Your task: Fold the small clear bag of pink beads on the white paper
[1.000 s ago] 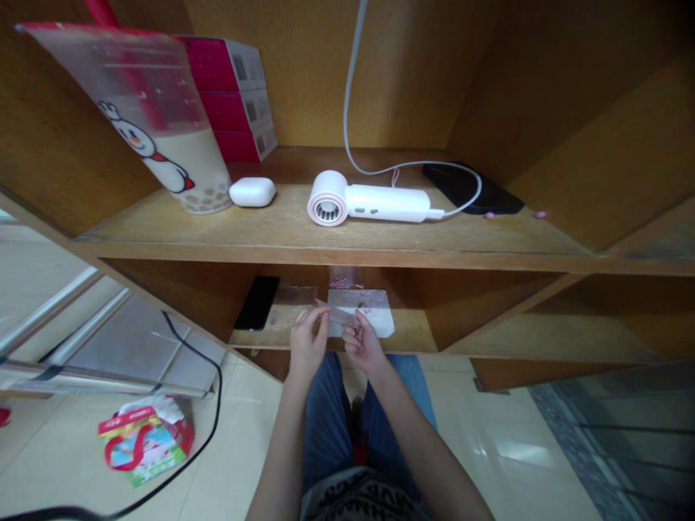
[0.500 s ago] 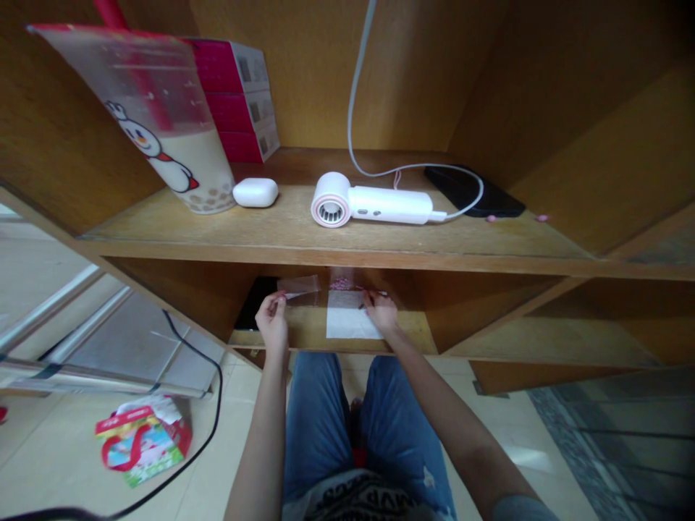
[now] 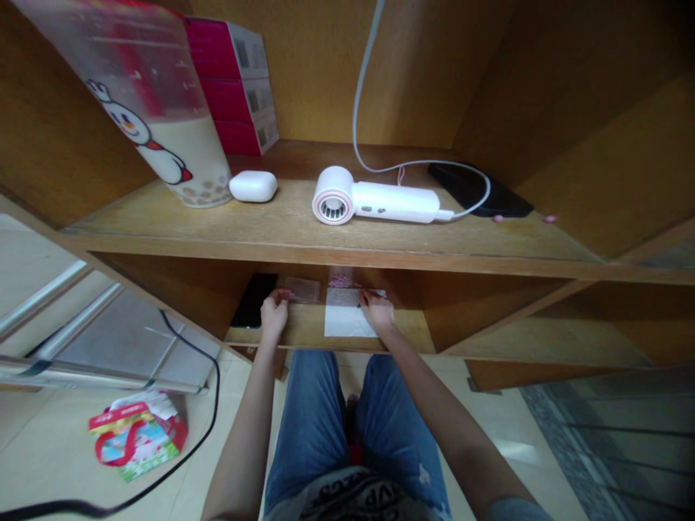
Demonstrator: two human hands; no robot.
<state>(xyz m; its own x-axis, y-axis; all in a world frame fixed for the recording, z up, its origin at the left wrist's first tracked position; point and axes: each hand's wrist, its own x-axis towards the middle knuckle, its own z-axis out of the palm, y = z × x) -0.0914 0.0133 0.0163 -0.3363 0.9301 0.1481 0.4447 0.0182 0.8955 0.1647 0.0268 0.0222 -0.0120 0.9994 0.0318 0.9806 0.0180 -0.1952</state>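
On the lower shelf, my left hand [image 3: 275, 311] has its fingers closed at the left edge of a small clear plastic bag [image 3: 305, 290], which lies nearly flat. My right hand [image 3: 376, 310] rests over the right side of a white sheet of paper [image 3: 347, 323], its fingers pinched around a thin, dark, pen-like tool whose exact kind is too small to tell. Behind the paper lies a clear packet of small pink pieces [image 3: 341, 278]. A black phone [image 3: 254, 300] sits just left of my left hand.
The upper shelf holds a bubble tea cup [image 3: 200, 155], stacked pink boxes [image 3: 231, 94], a white earbud case [image 3: 253, 186], a white handheld fan [image 3: 396, 201] with a cable, and a black pouch [image 3: 478, 192]. A colourful bag [image 3: 138, 438] and black cord [image 3: 214, 405] lie below left.
The clear plastic bag has come down from a raised, tilted position to lie flatter, and my left hand has shifted slightly with it. My right hand stays over the paper.
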